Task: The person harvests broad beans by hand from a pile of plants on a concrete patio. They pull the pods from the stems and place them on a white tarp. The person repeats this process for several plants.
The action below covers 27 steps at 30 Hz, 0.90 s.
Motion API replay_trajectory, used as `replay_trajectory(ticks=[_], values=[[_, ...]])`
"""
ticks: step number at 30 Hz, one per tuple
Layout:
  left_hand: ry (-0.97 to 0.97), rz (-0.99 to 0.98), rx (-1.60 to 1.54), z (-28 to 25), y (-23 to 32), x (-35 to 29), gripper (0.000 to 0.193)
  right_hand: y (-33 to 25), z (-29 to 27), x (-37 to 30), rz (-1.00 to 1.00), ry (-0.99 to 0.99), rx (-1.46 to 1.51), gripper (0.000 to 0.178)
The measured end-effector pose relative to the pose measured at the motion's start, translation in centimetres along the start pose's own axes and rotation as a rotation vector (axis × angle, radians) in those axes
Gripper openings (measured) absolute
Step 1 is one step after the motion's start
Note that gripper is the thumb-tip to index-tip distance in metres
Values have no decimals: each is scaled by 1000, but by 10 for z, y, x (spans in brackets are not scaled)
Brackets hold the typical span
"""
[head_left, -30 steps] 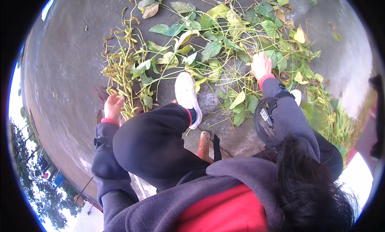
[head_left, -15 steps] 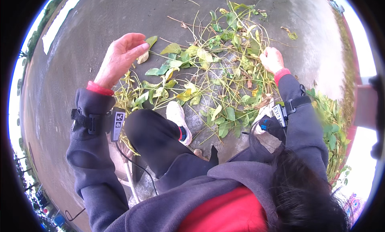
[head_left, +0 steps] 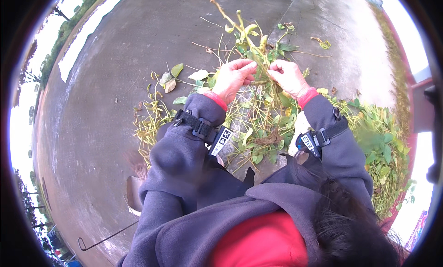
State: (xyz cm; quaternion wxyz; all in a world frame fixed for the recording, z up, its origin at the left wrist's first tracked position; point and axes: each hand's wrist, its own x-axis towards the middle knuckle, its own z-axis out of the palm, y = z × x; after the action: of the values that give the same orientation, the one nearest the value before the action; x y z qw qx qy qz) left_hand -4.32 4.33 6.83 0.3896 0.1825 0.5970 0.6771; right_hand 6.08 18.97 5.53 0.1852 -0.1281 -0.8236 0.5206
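Observation:
A bean plant [head_left: 245, 30] with green-yellow pods along its stem stands out between my hands, its tip pointing away from me. My right hand [head_left: 290, 78] is closed, thumb and fingers pinched around its stem. On the other side my left hand [head_left: 234, 78] pinches at the same plant; the exact part between its fingertips is hidden. Beneath both hands lies a loose heap of stripped stems and green and yellowing leaves [head_left: 272, 140]. A pile of picked bean pods [head_left: 154, 111] is at the left, beside my left forearm.
More leafy bean plants [head_left: 385, 147] are heaped at the right. A few loose leaves [head_left: 170, 78] lie on the grey concrete ground [head_left: 115, 68]. Part of a white shoe [head_left: 301, 128] shows by my right wrist. A thin bent metal rod [head_left: 108, 239] is at the lower left.
My left hand has moved right from above the pods to meet my right hand. My right hand has come inward, and a bean plant is now raised between them.

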Motion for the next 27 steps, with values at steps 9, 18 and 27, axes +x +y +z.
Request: replay_trajectory(ticks=[9,18,27], values=[[100,13,-106,-29,-16,16,13,-2,25,7,-107,-11,-290,10],[326,-24,-188,-42,-22,21,9,2,36,17,-126,48,-518,10],[372,40,-318,-68,-18,22,8,35,16,29,105,125,-110,7]])
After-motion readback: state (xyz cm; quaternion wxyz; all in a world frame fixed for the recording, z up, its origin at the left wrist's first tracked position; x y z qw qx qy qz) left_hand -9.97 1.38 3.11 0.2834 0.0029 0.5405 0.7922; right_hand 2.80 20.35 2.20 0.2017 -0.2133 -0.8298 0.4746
